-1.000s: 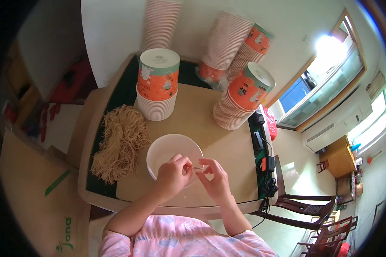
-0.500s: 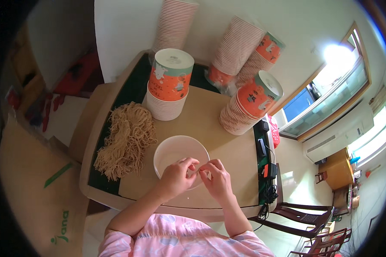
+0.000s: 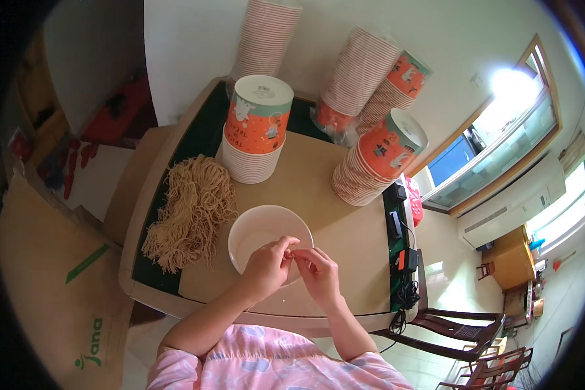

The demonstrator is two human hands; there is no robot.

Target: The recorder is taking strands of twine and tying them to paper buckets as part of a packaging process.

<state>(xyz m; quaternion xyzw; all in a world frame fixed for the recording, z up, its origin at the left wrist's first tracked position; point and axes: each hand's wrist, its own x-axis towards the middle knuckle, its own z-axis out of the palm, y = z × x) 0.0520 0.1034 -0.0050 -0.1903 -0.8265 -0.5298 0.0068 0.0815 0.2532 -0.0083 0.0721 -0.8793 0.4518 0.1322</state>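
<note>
A plain white wall [image 3: 195,45] stands at the far side behind the bench [image 3: 344,214], whose top is tan with a dark green border. On the right, bright daylight comes through a wood-framed window [image 3: 500,123] above a pale tiled floor [image 3: 448,260]. Dark wooden chairs [image 3: 468,331] stand near right, and a flattened cardboard box [image 3: 52,273] lies on the left.

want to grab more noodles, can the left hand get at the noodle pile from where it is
Probably yes. The left hand sits over the white bowl, and the noodle pile lies just beside the bowl on that hand's side, with nothing between them.
</note>
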